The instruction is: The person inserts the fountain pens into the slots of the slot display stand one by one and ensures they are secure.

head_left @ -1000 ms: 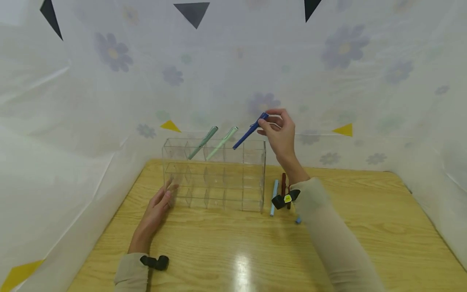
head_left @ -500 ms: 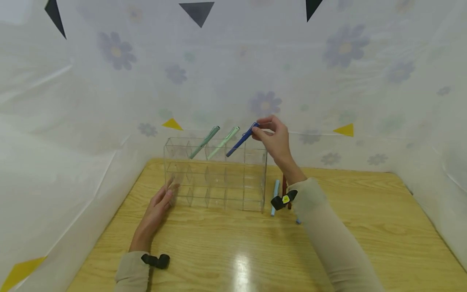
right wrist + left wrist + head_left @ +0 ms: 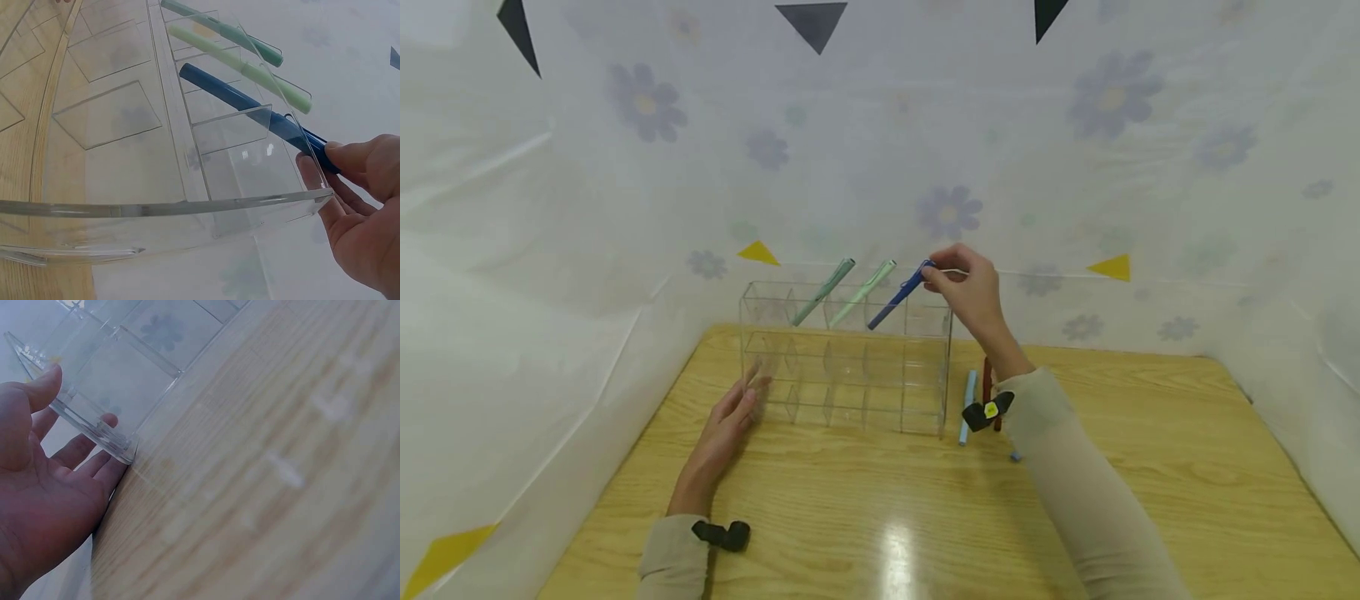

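A clear acrylic pen rack [image 3: 850, 335] with divided tiers stands on the wooden table. My right hand [image 3: 973, 292] pinches the clip end of a blue pen [image 3: 895, 297] between thumb and fingers; the pen slants into the top tier. Left of it, a pale green pen [image 3: 863, 293] and a darker green pen [image 3: 825, 292] lean in the same tier, a divider between neighbours. At the rack's left end, my left hand [image 3: 50, 494] rests against the side panel, thumb by the front edge and fingers extended along the outside.
Right of the rack, a light blue pen [image 3: 968, 408] and a dark red pen [image 3: 987, 379] lie on the table [image 3: 820, 508], partly under my right forearm. Another blue pen end [image 3: 1015, 456] shows beside the sleeve. A flowered white curtain [image 3: 850, 167] hangs behind.
My right hand has come down and left with the blue pen, bringing its lower end into the rack's top tier. The left hand stays at the rack's side.
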Demonstrator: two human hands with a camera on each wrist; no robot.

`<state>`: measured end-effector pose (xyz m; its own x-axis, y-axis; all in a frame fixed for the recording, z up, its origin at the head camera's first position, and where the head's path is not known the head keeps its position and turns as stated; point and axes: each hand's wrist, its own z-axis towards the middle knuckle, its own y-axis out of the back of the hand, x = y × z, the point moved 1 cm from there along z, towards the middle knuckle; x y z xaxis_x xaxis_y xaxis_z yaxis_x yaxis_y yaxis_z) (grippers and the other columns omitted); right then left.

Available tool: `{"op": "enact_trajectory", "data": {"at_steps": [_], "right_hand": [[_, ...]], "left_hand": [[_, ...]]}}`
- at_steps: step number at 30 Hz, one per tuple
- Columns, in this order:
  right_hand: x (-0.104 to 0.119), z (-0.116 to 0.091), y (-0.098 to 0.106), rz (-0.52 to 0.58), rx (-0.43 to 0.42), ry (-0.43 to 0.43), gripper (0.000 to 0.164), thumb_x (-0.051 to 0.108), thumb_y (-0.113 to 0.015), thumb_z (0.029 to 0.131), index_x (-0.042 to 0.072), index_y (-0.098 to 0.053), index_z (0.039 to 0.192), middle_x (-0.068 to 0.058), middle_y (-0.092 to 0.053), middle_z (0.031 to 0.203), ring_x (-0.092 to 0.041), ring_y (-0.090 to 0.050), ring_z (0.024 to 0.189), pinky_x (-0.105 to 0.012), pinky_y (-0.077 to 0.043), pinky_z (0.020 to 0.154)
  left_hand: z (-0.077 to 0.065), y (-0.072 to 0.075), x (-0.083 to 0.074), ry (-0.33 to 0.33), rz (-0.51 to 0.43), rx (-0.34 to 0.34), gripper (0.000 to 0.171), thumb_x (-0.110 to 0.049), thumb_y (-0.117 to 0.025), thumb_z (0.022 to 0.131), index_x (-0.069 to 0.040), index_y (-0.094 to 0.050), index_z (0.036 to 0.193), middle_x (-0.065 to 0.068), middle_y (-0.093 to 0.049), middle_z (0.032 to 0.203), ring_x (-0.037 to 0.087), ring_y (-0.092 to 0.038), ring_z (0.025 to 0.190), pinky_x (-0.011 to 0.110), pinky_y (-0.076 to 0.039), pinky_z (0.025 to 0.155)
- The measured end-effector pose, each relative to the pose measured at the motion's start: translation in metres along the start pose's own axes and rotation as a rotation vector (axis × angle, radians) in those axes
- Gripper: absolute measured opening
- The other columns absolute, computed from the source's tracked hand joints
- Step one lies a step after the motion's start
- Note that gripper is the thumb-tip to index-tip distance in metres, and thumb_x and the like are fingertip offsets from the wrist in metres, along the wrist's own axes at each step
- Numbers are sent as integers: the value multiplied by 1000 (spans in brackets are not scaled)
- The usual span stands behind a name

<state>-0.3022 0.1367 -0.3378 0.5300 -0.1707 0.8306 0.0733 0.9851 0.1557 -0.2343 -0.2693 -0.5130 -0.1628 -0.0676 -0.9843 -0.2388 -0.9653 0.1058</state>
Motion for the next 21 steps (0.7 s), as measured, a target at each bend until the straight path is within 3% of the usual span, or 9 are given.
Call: {"op": "enact_trajectory", "data": {"at_steps": [5, 14, 21], "right_hand": [[-1, 0, 4, -26, -3, -11, 19, 3, -71, 96, -8, -69, 111, -24, -70, 107, -32, -74, 95, -30, -58, 79], [-1, -1, 10, 1, 20, -11, 25, 3, -71, 96, -9, -67, 117, -25, -68, 109, -36, -73, 97, -31, -58, 79], [6, -11, 28, 49, 10, 7, 29, 5, -70, 98, -7, -65, 123, -27, -67, 111, -20, -73, 92, -33, -59, 78]], "left_hand": [[1, 0, 0, -4, -7, 8, 53, -28, -33, 115, -23, -20, 166, 21, -32, 163, 34, -16, 154, 58, -14, 118], [0, 0, 0, -9, -5, 10, 53, -27, -33, 115, -24, -20, 166, 21, -32, 163, 35, -15, 154, 60, -13, 117], [0, 0, -1, -5, -16, 8, 54, -28, -33, 115, -23, -20, 166, 21, -32, 163, 35, -14, 154, 61, -12, 118]]}}
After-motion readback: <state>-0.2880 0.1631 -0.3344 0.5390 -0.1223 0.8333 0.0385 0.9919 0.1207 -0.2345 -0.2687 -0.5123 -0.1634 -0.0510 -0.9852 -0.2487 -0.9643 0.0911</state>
